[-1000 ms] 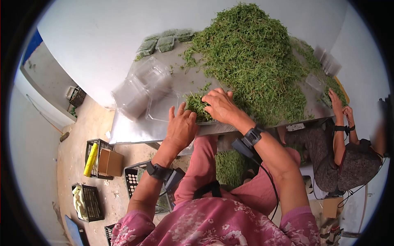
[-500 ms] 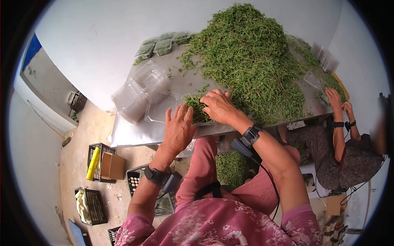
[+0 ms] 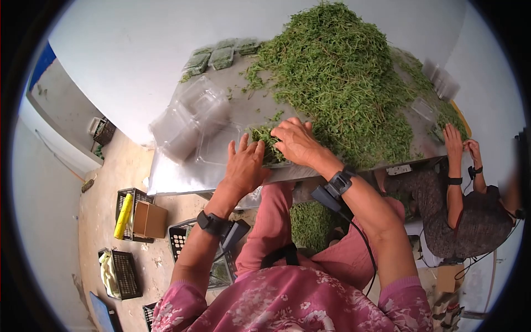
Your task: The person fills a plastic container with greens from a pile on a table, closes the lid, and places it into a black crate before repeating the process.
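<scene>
My left hand (image 3: 246, 166) rests at the left side of a clear plastic box filled with green sprigs (image 3: 269, 145), near the table's front edge. Its fingers are spread. From the right, my right hand (image 3: 300, 142) reaches over the same sprigs with its fingers bent and apart, touching them. The box's clear open lid (image 3: 218, 145) lies flat on the metal table to the left. Behind and to the right of my right hand rises a big heap of green sprigs (image 3: 343, 83).
Stacked clear boxes (image 3: 176, 133) stand at the table's left, closed filled boxes (image 3: 222, 58) behind. At the right a co-worker's hands (image 3: 453, 138) touch sprigs near more stacked boxes (image 3: 440, 81). Black crates (image 3: 126, 275) and a cardboard box (image 3: 149, 219) are on the floor.
My left hand has shifted slightly right and its fingers have moved a little at the box. My right hand stays over the sprigs. The view has shifted slightly.
</scene>
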Demonstrator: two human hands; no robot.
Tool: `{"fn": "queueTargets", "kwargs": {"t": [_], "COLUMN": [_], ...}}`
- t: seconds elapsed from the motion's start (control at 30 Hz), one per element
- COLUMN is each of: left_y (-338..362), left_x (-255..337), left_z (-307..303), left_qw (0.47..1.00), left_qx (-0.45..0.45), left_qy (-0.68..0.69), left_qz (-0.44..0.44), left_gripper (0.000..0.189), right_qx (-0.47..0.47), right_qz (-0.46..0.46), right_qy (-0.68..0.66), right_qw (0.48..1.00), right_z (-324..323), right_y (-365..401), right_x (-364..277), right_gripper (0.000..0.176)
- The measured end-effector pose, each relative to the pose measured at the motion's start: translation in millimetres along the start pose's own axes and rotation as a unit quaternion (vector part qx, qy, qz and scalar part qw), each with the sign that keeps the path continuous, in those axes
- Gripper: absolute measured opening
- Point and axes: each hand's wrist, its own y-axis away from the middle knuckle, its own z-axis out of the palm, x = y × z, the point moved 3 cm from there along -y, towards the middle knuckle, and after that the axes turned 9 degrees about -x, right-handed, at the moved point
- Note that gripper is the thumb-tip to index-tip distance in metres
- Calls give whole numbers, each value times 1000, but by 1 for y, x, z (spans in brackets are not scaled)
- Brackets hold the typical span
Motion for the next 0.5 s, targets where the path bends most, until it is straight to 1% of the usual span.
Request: {"fn": "queueTargets", "kwargs": {"t": [0.1, 0.2, 0.3, 0.4, 0.5], "left_y": [-1, 4, 17, 37, 59], "left_x": [1, 2, 10, 24, 28], "left_z": [0, 2, -1, -15, -10], "left_qw": [1000, 999, 994, 984, 963], "left_qx": [2, 38, 96, 157, 219], "left_qy": [-6, -8, -46, -31, 61], "left_qz": [0, 9, 28, 76, 144], "left_gripper": [77, 76, 74, 56, 48], "right_qx": [-8, -3, 4, -4, 9], "right_qz": [5, 6, 4, 4, 9], "right_qy": [4, -4, -14, -28, -36], "right_qw": [1000, 1000, 1000, 1000, 999], "right_z": [-2, -6, -7, -10, -14], "right_y": [0, 2, 3, 2, 0], "right_x": [-1, -2, 0, 4, 13], "right_gripper": [23, 24, 22, 19, 17]}}
